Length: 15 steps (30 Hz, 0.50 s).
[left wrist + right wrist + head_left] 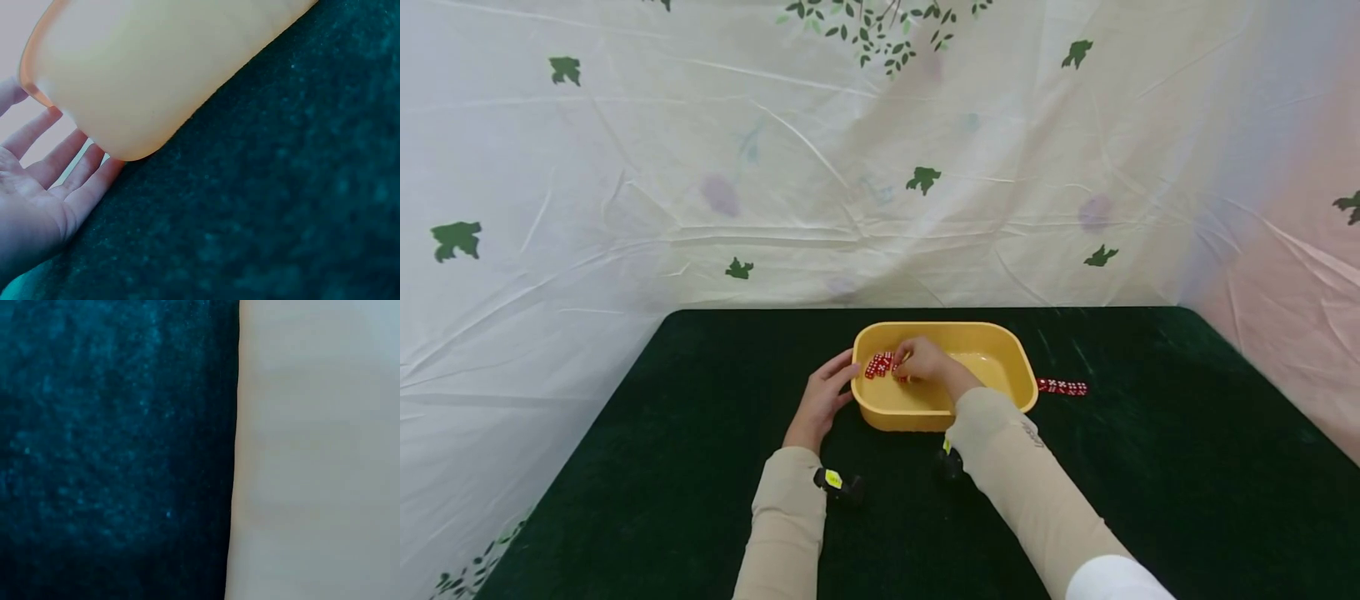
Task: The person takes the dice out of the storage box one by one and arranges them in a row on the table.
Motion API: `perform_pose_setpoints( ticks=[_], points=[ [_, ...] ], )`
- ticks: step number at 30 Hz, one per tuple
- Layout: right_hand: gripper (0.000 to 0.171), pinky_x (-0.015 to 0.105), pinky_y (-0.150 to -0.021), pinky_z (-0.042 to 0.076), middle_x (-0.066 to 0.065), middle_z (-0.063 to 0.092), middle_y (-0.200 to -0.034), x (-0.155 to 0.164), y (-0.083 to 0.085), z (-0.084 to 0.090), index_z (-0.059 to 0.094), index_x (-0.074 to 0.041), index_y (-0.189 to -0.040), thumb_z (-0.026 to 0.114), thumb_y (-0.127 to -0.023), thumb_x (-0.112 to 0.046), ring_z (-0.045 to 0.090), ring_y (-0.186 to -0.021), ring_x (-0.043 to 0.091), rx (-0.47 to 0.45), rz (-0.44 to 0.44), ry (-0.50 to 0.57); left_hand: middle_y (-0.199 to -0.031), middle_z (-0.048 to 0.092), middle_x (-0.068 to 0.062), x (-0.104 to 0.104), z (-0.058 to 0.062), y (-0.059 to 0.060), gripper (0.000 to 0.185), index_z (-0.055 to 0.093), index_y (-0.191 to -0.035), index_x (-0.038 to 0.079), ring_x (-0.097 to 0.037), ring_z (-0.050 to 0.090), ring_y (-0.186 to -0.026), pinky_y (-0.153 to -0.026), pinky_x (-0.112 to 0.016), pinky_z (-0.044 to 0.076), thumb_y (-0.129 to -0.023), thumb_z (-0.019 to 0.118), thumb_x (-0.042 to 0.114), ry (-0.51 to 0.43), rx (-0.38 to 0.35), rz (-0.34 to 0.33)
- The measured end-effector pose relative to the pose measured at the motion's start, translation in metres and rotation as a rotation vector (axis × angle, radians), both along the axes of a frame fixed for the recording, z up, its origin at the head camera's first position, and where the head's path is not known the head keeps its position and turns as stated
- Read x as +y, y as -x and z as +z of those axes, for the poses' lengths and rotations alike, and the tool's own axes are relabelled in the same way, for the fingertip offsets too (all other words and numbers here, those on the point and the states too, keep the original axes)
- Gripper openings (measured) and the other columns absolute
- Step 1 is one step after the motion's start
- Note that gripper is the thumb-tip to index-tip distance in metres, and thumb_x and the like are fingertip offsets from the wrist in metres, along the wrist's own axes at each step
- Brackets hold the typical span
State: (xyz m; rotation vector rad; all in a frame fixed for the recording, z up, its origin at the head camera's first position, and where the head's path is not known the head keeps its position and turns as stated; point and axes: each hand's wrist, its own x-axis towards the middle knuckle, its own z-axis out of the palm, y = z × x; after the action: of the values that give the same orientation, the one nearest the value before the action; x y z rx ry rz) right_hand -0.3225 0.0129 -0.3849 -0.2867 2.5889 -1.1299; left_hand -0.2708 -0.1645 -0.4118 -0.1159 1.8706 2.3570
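A yellow plastic basin (947, 421) sits on the dark green cloth. Inside it, toward the left end, lie several red dice (877, 365) with white dots. My right hand (925, 362) reaches over the near rim into the basin, its fingertips pinching at the dice there and partly covering them. At the left end, my left hand (823, 402) rests against the basin with fingers extended. The left wrist view shows those fingers (59, 156) spread along the outer wall near the rim. Only cloth and the basin's pale outer wall (312, 456) fill the right wrist view.
A short row of red dice (1062, 387) lies on the cloth just right of the basin. Dark green cloth (662, 483) covers the table. A pale sheet (820, 208) with leaf prints hangs behind it and along the sides.
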Motion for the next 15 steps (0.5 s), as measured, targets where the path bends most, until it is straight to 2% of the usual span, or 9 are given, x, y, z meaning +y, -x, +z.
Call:
perform_pose_setpoints(
  ticks=[6, 15],
  points=[
    [0.010, 0.022, -0.051, 0.042, 0.007, 0.053, -0.071, -0.0018, -0.0036, 0.0024, 0.060, -0.002, -0.085, 0.063, -0.076, -0.006, 0.047, -0.058, 0.017, -0.013, -0.007, -0.023, -0.121, 0.047, -0.005, 0.0000, -0.0003, -0.0023, 0.038, 0.053, -0.119, 0.013, -0.021, 0.046, -0.104, -0.082, -0.039, 0.041, -0.083, 0.058, 0.023, 0.014, 0.048, -0.007],
    [0.007, 0.023, -0.052, 0.043, 0.007, 0.053, -0.071, -0.0026, -0.0054, 0.0059, 0.060, -0.001, -0.083, 0.062, -0.076, -0.004, 0.048, -0.060, 0.017, 0.003, 0.029, -0.045, -0.123, 0.046, -0.004, -0.0005, -0.0004, 0.0006, 0.037, 0.051, -0.120, 0.013, -0.020, 0.045, -0.106, -0.084, -0.040, 0.040, -0.084, 0.055, 0.019, -0.005, -0.011, -0.003]
  ],
)
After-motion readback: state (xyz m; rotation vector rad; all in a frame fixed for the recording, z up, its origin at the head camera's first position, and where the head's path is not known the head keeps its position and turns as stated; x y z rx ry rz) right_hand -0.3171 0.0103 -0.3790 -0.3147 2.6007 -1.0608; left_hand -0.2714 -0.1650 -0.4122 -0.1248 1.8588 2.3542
